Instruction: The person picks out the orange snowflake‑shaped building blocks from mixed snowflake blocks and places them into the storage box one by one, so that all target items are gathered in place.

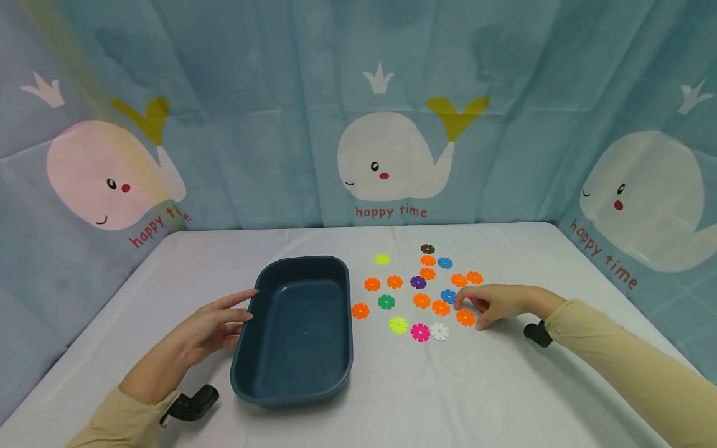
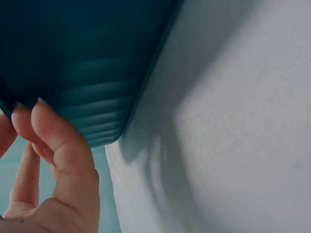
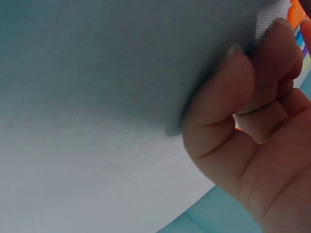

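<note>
A dark blue plastic tub [image 1: 263, 348] stands on the white table; nothing shows inside it. My left hand [image 1: 215, 323] lies beside its left wall with fairly straight fingers touching the rim; the left wrist view shows fingertips [image 2: 46, 121] against the tub's ribbed wall [image 2: 92, 92]. Several flat flower-shaped discs lie to the right of the tub. My right hand [image 1: 493, 306] rests among them with curled fingers [image 3: 233, 92] on the cloth. An orange disc [image 1: 465, 317] sits between its thumb and fingers, and a blue disc [image 1: 448, 296] lies just past the fingertips. Whether the hand grips a disc is unclear.
The other discs are mostly orange, with a green one [image 1: 386, 302], a purple one [image 1: 417, 282], a pink one [image 1: 420, 332], a white one [image 1: 439, 331] and a yellow-green one [image 1: 383, 259]. Whale-print cloth walls [image 1: 386, 162] close in the table on three sides.
</note>
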